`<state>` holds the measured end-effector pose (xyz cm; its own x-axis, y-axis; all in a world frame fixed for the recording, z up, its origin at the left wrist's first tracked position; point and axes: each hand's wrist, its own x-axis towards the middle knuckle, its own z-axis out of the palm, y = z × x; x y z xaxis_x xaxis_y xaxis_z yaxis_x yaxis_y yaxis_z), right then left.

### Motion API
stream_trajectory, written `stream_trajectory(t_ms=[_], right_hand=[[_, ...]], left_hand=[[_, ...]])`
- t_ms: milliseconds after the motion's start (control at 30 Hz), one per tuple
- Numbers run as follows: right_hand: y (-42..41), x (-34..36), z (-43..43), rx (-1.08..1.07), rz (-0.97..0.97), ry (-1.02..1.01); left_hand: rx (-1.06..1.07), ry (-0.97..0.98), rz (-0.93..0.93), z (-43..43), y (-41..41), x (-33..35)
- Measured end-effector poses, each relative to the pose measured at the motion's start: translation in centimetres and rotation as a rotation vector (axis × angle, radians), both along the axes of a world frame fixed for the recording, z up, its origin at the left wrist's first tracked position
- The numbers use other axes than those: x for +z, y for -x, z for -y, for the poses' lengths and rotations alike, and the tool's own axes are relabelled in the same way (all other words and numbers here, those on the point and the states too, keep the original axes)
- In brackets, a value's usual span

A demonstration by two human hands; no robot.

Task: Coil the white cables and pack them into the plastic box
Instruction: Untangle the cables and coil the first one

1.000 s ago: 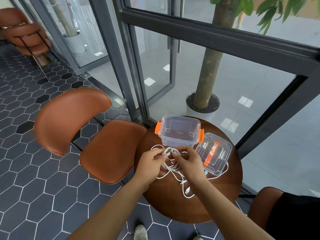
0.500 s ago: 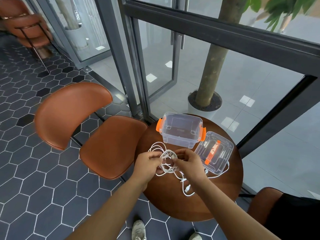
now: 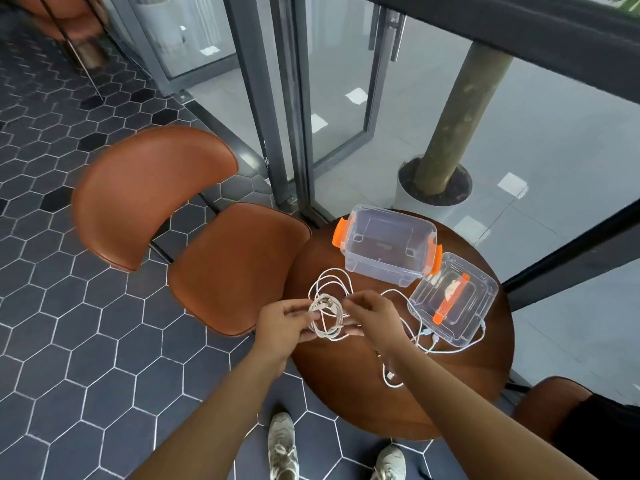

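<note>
**One coil, two hands, one open box**

My left hand (image 3: 284, 323) curls round the left side of one small coil of white cable (image 3: 325, 318), and my right hand (image 3: 372, 315) pinches its right side. The coil is over the near-left edge of the round brown wooden bench (image 3: 467, 382). Loose white cable (image 3: 390, 377) trails on the bench under my right wrist, too tangled to count. Behind stands one clear plastic box (image 3: 388, 247) with two orange latches. Its one clear lid (image 3: 453, 306) lies just right of it. A brown leather chair (image 3: 225, 265) stands at the left.

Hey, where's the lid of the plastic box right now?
In the head view the lid lies on the round table's right side, beside the open plastic box's near right corner, with loose white cable along its near edge.
</note>
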<state>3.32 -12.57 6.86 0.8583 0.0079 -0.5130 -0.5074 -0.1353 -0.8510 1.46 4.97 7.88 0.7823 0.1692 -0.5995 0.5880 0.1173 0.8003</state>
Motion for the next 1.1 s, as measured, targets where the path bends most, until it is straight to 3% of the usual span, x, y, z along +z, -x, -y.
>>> stream_trajectory(t_ms=[67,167,300,467,900,1100], right_hand=[[-1.0,-1.8,-0.2,0.076,0.032,0.2],[-2.7,-4.5,-0.3,0.377,0.155,0.619],[-4.5,-7.8,-1.2,0.786,0.191,0.823],[-4.8,-12.2,-2.0,1.053,0.151,1.019],[-0.6,-16.5,5.1,0.981,0.388,1.082],[0.3,-16.5,8.3,0.927,0.378,1.145]], left_hand=[[0.037,0.007,-0.016,-1.3,-0.6,-0.7],[0.074,0.008,-0.034,-3.0,-1.9,-1.9],[0.114,0.007,-0.04,-4.6,-3.6,-3.5],[0.122,0.01,-0.058,-5.4,-5.2,-5.4],[0.136,0.031,-0.131,-4.4,-6.6,-8.6],[0.141,0.038,-0.129,-3.5,-7.6,-9.9]])
